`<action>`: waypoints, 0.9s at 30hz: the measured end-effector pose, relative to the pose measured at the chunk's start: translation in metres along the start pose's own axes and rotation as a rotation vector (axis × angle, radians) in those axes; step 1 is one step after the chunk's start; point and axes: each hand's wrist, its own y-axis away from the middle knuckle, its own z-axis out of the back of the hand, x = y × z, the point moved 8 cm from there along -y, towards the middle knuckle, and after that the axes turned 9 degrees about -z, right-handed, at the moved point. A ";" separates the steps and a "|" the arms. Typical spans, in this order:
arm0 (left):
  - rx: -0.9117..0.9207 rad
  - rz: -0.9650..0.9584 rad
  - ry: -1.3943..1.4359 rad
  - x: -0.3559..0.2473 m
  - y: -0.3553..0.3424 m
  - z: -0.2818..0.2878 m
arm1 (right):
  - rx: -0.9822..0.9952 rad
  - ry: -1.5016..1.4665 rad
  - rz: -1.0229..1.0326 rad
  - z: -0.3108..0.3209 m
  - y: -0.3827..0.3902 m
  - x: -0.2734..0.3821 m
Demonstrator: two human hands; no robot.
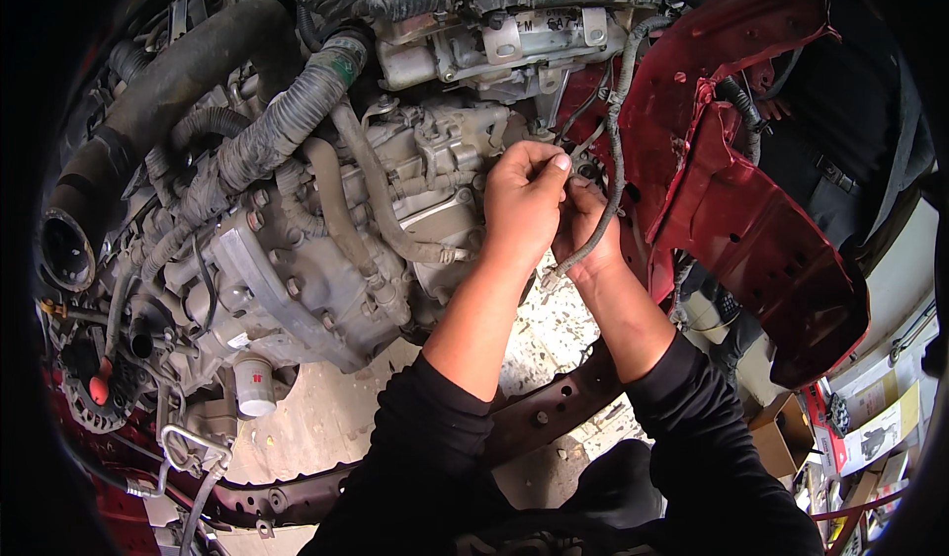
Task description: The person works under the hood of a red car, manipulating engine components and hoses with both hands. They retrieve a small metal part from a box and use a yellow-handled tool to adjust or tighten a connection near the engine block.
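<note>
Cable (pixel 618 151) drapes across the right hand (pixel 603 255)

Head view: the left hand (pixel 527 195) pinches, thumb against curled fingers; the right curls close by, and what's between them I can't tell. The grey sheathed cable hangs between engine (pixel 445 141) and red panel (pixel 761 210). It looks light, bendy, slightly springy; best gripped by its sleeve, near the lower end.

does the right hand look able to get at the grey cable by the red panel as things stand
Probably yes: the grey cable hangs across the right hand, with nothing visible between, though whether that hand holds anything is hidden.
</note>
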 end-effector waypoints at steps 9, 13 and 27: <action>-0.005 0.033 0.065 -0.003 0.002 -0.002 | -0.003 -0.034 0.016 0.003 0.006 0.004; 0.016 0.033 0.007 -0.004 0.000 -0.001 | -0.094 0.094 0.036 -0.001 0.022 0.012; 0.031 0.059 0.042 0.001 -0.003 0.003 | -0.440 1.443 0.212 0.085 0.235 0.152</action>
